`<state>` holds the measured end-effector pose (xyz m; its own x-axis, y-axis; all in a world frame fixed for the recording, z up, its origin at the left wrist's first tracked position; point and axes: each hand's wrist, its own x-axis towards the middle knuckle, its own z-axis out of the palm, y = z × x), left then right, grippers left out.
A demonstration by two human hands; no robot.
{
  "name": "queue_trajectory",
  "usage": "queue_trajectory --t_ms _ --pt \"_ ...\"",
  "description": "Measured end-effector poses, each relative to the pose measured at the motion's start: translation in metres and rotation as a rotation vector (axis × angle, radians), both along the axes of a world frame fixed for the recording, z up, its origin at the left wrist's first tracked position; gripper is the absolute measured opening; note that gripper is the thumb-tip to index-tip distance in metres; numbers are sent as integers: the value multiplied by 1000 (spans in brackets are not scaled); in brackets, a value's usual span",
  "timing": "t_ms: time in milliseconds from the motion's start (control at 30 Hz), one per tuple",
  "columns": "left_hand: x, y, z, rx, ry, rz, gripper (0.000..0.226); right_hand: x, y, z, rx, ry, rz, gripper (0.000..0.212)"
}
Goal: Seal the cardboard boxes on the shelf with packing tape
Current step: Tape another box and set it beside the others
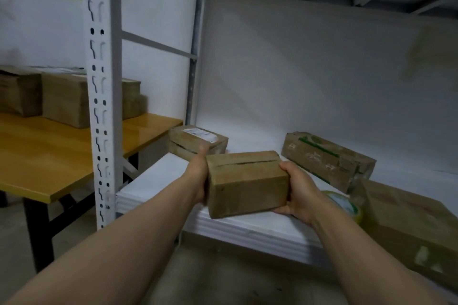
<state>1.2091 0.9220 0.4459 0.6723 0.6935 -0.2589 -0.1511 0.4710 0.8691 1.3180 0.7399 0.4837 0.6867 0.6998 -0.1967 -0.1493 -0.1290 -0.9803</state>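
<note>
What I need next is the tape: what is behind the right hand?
A roll of tape lies on the shelf behind the right hand, which holds a small box. The hand hides the roll's near edge; a large box stands beside it.

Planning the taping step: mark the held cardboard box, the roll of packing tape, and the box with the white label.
held cardboard box (247, 188), head view, middle of its front face.
roll of packing tape (344, 203), head view, its top face.
box with the white label (184, 148), head view, brown front side.
</note>
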Motion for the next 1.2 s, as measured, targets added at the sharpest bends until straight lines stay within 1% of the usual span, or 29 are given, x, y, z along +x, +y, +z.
queue_trajectory --t_ms 33,100,133,200,233,267,300,333,367,400,433,467,500,533,600,633,667,700,733,767,800,867,900,933,967,1033,1100,1167,1200 --pt "0 0 1 -45 5 50 73 0 2 0 -55 -79 -4 25" --pt "1 8 1 -78 -7 122 72 5 7 5 -166 -387 31 31" --pt "0 10 2 -84 -5 142 72 8 9 8 -189 -538 36 37" --pt "3 7 9 -74 12 169 70 10 16 10 -236 -681 71 54" --pt "6 4 16 -59 17 169 72 9 20 9 -273 -722 101 62" --pt "10 2 20 -42 28 181 82 6 22 7 -325 -746 124 71" --pt "25 15 14 -40 59 215 102 5 24 5 -373 -767 127 83" --pt "39 30 1 16 101 266 123 5 24 1 -412 -785 113 93" --pt "47 39 -9 47 170 298 133 6 25 -2 -430 -805 103 99" --pt "41 30 -5 68 226 306 131 7 25 -2 -444 -823 94 100" --pt "31 15 1 66 224 325 116 8 25 -3 -466 -854 97 101" --pt "22 3 5 96 206 340 94 6 26 -1 -512 -892 114 103" --pt "19 -1 5 116 202 347 79 4 28 0 -563 -923 136 108" --pt "18 -3 4 120 195 329 78 1 30 5 -625 -950 158 118" --pt "38 16 -5 59 161 331 107 -8 35 17 -748 -991 191 141" --pt "53 30 -10 57 171 325 119 -12 38 23 -772 -970 204 149" --pt "60 32 -4 73 187 310 122 -16 38 29 -753 -922 217 152" --pt "60 26 6 79 214 247 117 -15 40 30 -711 -860 221 149" --pt "50 10 24 88 192 186 104 -12 39 31 -656 -808 217 143" --pt "38 -4 39 107 159 158 91 -8 37 32 -603 -753 214 135" --pt "34 -12 50 119 132 131 84 -3 33 36 -552 -699 225 123" --pt "31 -15 58 164 61 42 81 8 21 44 -431 -609 249 79" --pt "31 -14 53 191 29 29 81 12 16 47 -398 -578 244 60" --pt "30 -17 48 195 -20 17 80 13 10 50 -376 -562 235 51" --pt "29 -22 42 188 -64 12 77 16 8 49 -370 -556 236 49" --pt "39 -30 31 188 -108 44 68 15 10 47 -387 -541 253 55" --pt "45 -35 26 222 -26 147 62 9 12 44 -399 -526 250 57" --pt "42 -37 24 253 65 213 69 7 10 44 -364 -524 250 49" --pt "39 -36 24 274 83 211 73 6 9 44 -348 -532 241 47"
